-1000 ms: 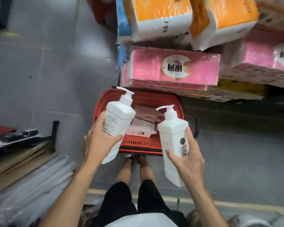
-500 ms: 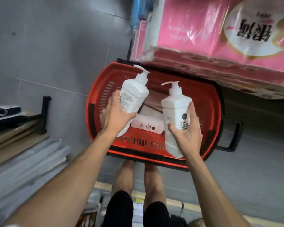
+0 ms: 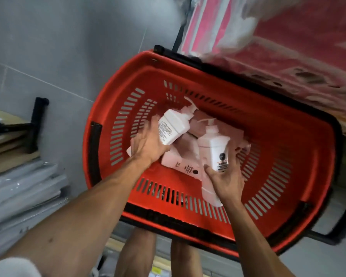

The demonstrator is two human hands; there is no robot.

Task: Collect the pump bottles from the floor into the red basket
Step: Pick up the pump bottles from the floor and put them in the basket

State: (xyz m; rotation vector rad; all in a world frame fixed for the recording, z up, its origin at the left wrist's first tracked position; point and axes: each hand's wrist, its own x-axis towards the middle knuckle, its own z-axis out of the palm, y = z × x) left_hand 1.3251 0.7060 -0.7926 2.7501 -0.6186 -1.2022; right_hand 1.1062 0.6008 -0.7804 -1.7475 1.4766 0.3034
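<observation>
Two pump bottles, inside red basket (image 3: 116, 108)

Right hand (image 3: 226, 178) grips right pump bottle (image 3: 214, 150). Left hand (image 3: 148, 142) is against left pump bottle (image 3: 174, 126), fingers blurred, hold unclear. Both bottles are tilted above pale pink packs (image 3: 180, 162) on the basket bottom. Pink wrapped bales (image 3: 288, 43) overhang the far rim.

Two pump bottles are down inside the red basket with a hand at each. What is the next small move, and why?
Probably a release: open the right hand so the right pump bottle settles onto the pink packs. Both bottles sit below the rim of the red basket, and the left pump bottle lies tilted against the left hand, whose grip is blurred.
</observation>
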